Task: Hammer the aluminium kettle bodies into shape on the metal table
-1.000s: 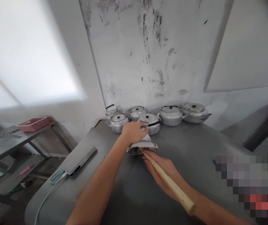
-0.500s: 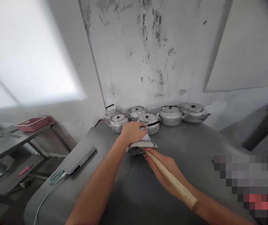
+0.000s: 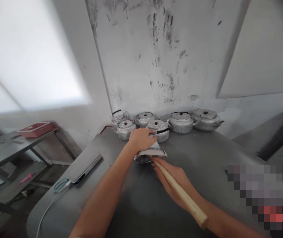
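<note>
My left hand (image 3: 140, 139) is curled over the top of a small aluminium kettle (image 3: 149, 152) that lies tipped on the grey metal table (image 3: 206, 155). My right hand (image 3: 173, 183) grips a long wooden stick (image 3: 181, 194), whose far end meets the kettle's rim. The stick's near end juts past my wrist. Behind the held kettle stands a row of several aluminium kettles (image 3: 181, 122) with black knobs, against the stained wall.
A grey power bank (image 3: 84, 168) with a white cable (image 3: 48, 208) lies at the table's left edge. A lower metal table (image 3: 5, 153) at the left carries a red tray (image 3: 36, 129). A blurred patch covers the lower right corner.
Almost nothing has moved. The stick and my right hand shifted slightly; my left hand stays on the kettle.
</note>
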Action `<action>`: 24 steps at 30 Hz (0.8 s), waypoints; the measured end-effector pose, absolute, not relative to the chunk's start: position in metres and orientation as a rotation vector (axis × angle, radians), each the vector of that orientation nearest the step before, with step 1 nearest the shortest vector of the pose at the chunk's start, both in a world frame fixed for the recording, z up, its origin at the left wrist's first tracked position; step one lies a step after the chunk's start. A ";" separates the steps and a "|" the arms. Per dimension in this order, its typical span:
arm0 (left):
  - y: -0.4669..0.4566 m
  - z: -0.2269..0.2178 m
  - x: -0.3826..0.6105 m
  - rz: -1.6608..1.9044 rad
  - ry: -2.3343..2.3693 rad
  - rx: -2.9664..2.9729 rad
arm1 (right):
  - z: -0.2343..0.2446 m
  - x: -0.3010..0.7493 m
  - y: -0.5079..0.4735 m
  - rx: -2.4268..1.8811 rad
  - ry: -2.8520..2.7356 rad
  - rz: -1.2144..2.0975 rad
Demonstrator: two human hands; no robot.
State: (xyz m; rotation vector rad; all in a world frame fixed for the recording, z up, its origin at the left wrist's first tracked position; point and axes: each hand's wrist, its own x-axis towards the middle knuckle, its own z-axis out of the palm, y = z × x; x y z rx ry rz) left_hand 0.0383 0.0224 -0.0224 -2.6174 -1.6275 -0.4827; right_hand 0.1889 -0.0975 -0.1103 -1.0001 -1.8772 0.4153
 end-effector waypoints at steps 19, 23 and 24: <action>0.022 -0.022 0.038 -0.459 -1.629 -2.618 | -0.103 0.192 -0.096 -0.967 -1.909 0.394; 0.022 -0.021 0.038 -0.460 -1.624 -2.615 | -0.106 0.190 -0.096 -0.967 -1.967 0.428; 0.022 -0.021 0.038 -0.455 -1.624 -2.616 | -0.107 0.190 -0.097 -0.976 -1.988 0.449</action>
